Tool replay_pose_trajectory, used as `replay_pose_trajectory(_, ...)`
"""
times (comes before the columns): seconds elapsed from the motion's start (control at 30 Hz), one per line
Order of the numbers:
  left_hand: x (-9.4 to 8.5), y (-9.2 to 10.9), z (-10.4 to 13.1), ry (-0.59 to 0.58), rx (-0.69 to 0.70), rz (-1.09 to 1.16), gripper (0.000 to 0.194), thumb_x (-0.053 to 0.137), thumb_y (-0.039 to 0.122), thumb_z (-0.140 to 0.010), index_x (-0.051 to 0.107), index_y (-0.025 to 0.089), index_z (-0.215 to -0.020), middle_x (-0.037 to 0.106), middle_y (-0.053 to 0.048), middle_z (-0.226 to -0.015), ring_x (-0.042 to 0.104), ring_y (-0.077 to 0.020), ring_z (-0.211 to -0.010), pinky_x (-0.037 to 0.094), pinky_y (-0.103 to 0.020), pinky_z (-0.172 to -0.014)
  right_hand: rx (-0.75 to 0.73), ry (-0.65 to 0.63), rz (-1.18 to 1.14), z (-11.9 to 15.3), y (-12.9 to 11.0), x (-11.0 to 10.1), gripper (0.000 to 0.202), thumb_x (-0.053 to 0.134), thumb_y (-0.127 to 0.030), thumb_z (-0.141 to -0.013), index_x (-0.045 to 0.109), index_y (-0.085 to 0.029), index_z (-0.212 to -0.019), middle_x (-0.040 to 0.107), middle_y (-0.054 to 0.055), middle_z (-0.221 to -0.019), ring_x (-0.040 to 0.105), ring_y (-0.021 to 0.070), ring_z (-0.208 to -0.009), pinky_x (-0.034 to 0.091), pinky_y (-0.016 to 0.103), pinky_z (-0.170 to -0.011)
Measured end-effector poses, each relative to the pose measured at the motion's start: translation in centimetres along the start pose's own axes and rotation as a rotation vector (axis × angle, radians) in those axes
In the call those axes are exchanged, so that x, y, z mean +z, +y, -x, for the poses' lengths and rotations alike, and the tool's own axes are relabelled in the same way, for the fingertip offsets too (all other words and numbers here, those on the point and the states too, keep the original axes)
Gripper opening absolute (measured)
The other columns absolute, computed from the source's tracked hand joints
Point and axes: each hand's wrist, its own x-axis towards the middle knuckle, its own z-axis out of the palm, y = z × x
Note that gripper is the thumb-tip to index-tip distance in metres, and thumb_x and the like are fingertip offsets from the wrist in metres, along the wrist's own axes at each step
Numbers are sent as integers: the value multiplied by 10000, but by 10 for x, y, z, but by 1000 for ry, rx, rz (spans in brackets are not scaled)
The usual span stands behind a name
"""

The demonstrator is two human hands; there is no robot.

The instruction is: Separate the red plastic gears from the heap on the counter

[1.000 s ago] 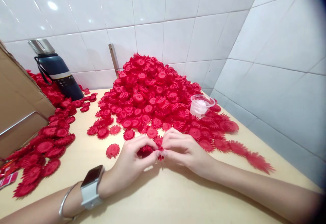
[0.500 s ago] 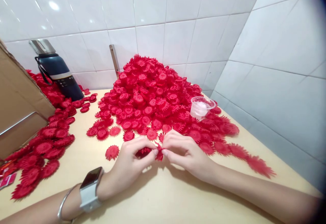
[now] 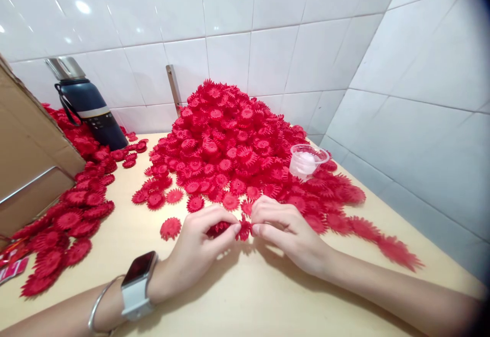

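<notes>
Between my two hands is a small red fringed flower piece [image 3: 244,231], held just above the table. My left hand [image 3: 209,237] pinches its left side between thumb and forefinger, and more red fringe shows inside the curl of those fingers. From the other side, my right hand [image 3: 285,232] pinches its right edge with thumb and fingertips. Right behind the hands rises a big heap of red fringed flower discs [image 3: 229,138]. One loose red disc [image 3: 170,229] lies flat to the left of my left hand.
A clear plastic cup [image 3: 306,161] sits on the heap's right side. At the left are a cardboard box [image 3: 34,143], a dark blue flask [image 3: 92,107] and another spread of red discs [image 3: 72,219]. White tiled walls [image 3: 275,61] bound the table [image 3: 260,296] behind and on the right.
The fingertips of my two hands have drawn slightly apart, with more of the red piece showing between them. The whole view has shifted a little.
</notes>
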Motion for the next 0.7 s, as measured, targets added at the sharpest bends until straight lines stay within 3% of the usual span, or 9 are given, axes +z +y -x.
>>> replay_pose_trajectory(0.17, -1, 0, 0, -10, 48, -25, 111, 544, 161, -806, 637, 167, -745, 635, -3, -739, 567, -120, -687, 415, -210, -646, 59, -69, 18, 0, -2, 1, 165, 520, -263, -805, 549, -175, -669, 561, 20, -708, 488, 158, -704, 383, 282, -650)
replay_pose_trajectory(0.37, 1, -2, 0, -13, 32, -53, 75, 575, 198, -790, 642, 181, -817, 640, -5, -772, 570, -129, -701, 424, -220, -644, -6, -65, 80, -2, -1, 4, 268, 432, -125, -838, 512, -168, -586, 502, -7, -615, 452, 126, -620, 369, 256, -598)
replay_pose_trajectory(0.7, 1, -1, -1, -10, 15, -69, 101, 541, 174, -800, 633, 181, -842, 632, -16, -789, 564, -143, -717, 430, -240, -651, 38, -14, -49, -1, 3, 2, 165, 548, -181, -813, 649, -179, -683, 605, 12, -690, 511, 130, -673, 414, 262, -629)
